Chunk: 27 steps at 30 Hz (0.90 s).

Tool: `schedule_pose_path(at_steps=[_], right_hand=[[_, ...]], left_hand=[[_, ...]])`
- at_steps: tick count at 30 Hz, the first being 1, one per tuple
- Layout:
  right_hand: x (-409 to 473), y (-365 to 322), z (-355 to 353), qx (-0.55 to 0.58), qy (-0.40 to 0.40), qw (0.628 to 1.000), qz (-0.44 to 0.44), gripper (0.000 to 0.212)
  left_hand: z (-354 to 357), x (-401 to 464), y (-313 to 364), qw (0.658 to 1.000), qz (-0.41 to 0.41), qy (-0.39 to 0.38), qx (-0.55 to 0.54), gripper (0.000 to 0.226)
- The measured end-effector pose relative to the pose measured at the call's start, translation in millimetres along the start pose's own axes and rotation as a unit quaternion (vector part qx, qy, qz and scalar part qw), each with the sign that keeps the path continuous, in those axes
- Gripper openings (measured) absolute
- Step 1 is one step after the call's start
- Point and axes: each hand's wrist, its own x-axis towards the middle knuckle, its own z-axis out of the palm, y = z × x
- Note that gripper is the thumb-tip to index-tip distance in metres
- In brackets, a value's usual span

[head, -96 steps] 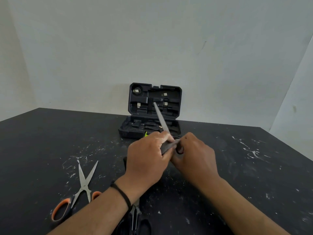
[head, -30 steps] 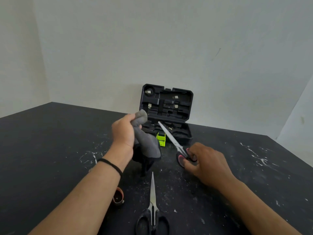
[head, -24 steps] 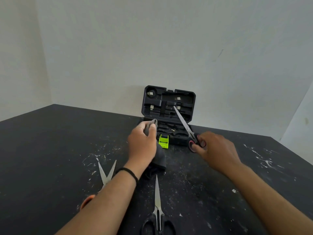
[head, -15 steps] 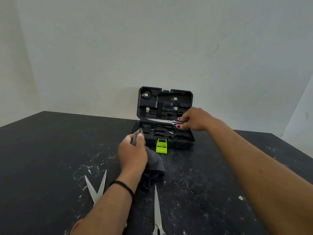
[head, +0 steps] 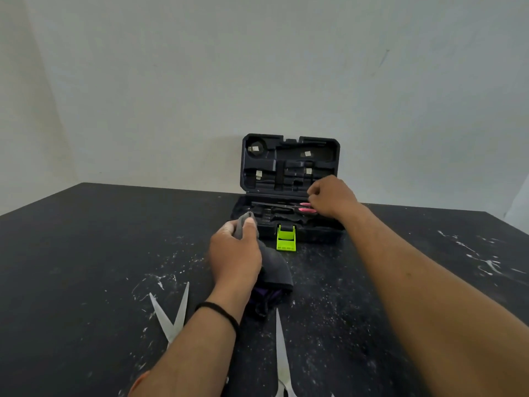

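Note:
A black tool case (head: 289, 224) stands open at the back of the table, its lid (head: 290, 164) upright. The pink-handled scissors (head: 289, 208) lie flat in the lower tray, blades pointing left. My right hand (head: 333, 199) hovers just over their handles with fingers loosely curled and nothing in them. My left hand (head: 233, 256) grips a grey cloth (head: 274, 270) in front of the case; the cloth's lower end trails on the table.
A lime-green latch (head: 286, 239) hangs from the case's front. Two more scissors lie near me: one pair with spread blades (head: 171, 316) at the left, one with closed blades (head: 282, 348) in the middle. The black table (head: 86, 253) has white scuffs.
My right hand carried the pink-handled scissors from the table into the case, laid them flat and let go. My left hand lowered the cloth to the table and stayed there.

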Motion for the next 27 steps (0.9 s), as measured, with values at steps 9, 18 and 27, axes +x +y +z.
schedule_pose_path(at_steps=[9,18,27], right_hand=[[-137,-50,-28,0.359,-0.090,0.929,0.004,0.056],[-189,-24,-65,0.615,0.031,0.775,0.144,0.030],[-245,-17,-62,0.500,0.054,0.851,0.151,0.026]], left_hand=[[5,-29,33,0.980,0.093,-0.137,-0.109,0.033],[-53,-94,67,0.913,0.217,-0.121,0.324,0.056],[-84,-160,64,0.711,0.110,-0.303,0.625,0.063]])
